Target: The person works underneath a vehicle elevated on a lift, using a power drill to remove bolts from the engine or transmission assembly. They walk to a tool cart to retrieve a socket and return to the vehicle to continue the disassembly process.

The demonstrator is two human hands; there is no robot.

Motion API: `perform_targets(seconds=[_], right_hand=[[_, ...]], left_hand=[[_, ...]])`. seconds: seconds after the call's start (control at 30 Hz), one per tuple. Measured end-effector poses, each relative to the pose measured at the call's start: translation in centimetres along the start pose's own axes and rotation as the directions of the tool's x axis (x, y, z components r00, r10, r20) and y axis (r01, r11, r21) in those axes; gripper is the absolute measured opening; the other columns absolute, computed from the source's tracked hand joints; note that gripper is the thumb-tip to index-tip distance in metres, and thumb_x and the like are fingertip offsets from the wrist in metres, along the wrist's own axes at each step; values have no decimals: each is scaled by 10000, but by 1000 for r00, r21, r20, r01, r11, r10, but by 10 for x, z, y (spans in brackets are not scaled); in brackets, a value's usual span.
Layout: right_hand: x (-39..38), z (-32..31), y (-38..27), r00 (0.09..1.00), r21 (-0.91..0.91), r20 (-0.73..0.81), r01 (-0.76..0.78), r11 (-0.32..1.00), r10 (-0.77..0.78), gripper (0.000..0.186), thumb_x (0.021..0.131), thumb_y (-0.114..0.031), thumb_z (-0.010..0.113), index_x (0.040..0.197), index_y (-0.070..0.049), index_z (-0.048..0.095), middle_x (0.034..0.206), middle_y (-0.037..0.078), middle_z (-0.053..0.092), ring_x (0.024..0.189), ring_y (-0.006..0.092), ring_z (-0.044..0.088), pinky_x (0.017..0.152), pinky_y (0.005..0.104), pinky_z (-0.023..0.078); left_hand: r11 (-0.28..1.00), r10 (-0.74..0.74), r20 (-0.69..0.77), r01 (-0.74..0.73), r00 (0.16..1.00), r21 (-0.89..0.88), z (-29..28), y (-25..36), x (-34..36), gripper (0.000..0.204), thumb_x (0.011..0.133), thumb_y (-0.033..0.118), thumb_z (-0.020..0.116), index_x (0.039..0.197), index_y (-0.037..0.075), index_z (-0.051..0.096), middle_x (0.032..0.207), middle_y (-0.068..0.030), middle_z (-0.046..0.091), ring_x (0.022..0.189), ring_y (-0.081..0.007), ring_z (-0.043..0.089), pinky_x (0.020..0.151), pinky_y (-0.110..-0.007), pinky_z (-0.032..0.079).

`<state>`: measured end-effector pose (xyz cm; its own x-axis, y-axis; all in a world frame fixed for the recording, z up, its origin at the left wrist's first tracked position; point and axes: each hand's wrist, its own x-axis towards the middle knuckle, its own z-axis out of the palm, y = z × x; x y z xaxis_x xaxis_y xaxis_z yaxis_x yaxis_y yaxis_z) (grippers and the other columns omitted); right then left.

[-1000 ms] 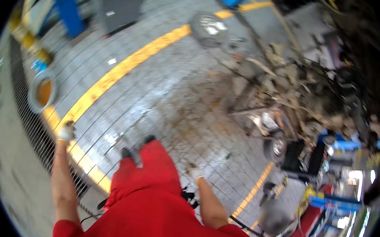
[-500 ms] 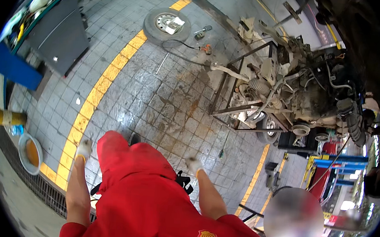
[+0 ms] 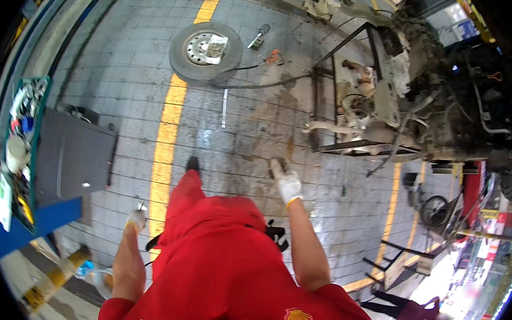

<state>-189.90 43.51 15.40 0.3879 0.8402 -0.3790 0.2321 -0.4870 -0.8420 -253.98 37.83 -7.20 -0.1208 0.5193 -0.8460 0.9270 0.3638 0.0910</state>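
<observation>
My left hand (image 3: 136,218), in a pale work glove, hangs low at my side beside the yellow floor line (image 3: 164,146). Its fingers look curled, and a small shiny spot shows at their tips; whether it is held or lies on the floor behind is unclear. In front of me, my right hand (image 3: 285,183) reaches out over the tiles, its gloved fingers extended and dirty at the tips, with nothing in them. Ahead lies a wheel with its tyre (image 3: 178,56), carrying a white tray (image 3: 217,50) of small parts. Neither hand touches it.
An engine (image 3: 448,116) with a black metal frame (image 3: 334,106) stands at the right. A hose (image 3: 268,85), an orange-ended tool (image 3: 273,56) and a thin pale strip (image 3: 224,108) lie on the floor. At left is a grey cabinet (image 3: 76,156); a person (image 3: 419,317) stands far right.
My view has turned and moved forward, so the wheel and cabinet look nearer. My right hand has swung forward with fingers extended. A person has come into view at the lower right.
</observation>
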Motion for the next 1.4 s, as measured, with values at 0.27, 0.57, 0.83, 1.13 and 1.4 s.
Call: perform_targets(seconds=[0.27, 0.57, 0.83, 1.13, 1.4], right_hand=[[53, 37, -154, 987, 520, -139, 6, 854, 77, 523, 1003, -329, 638, 1400, -6, 531, 1207, 127, 671, 1062, 178, 619, 952, 306, 497], [142, 1, -204, 898, 260, -430, 24, 965, 94, 635, 1024, -489, 511, 1370, 42, 539, 1342, 234, 619, 1244, 337, 598, 1049, 368, 466], [129, -69, -180, 757, 626, -562, 125, 770, 334, 436, 1039, -390, 494, 1253, -36, 632, 1181, 210, 699, 1061, 332, 691, 891, 406, 551], [-86, 41, 14, -35, 915, -402, 17, 403, 915, 462, 1008, -408, 536, 1225, -18, 652, 838, 71, 670, 672, 138, 568, 622, 293, 466], [-137, 497, 25, -161, 840, 286, -431, -328, 945, 369, 958, -436, 552, 941, -115, 735, 869, 116, 744, 692, 247, 683, 619, 389, 552]], left_hand=[[794, 464, -189, -501, 865, -345, -328, 413, -29, 455, 979, 131, 514, 1423, 37, 540, 895, -66, 691, 612, -128, 571, 550, -313, 508], [263, 955, 85, -944, 284, 201, -303, 682, -163, 432, 963, 180, 546, 1380, 69, 551, 1185, -270, 663, 1088, -438, 642, 930, -481, 519], [-111, 831, 556, -973, 20, 201, -292, 747, -209, 349, 962, 175, 590, 1261, -4, 612, 1180, -222, 659, 1110, -390, 634, 955, -405, 501], [76, 765, 591, -947, 255, 311, -323, 834, -69, 383, 1010, 283, 584, 1287, 23, 639, 1041, -128, 718, 872, -191, 691, 806, -320, 548], [-120, 572, 764, -891, 298, 437, -299, 861, -23, 411, 996, 308, 566, 1283, 25, 643, 995, -116, 720, 801, -178, 686, 754, -325, 547]])
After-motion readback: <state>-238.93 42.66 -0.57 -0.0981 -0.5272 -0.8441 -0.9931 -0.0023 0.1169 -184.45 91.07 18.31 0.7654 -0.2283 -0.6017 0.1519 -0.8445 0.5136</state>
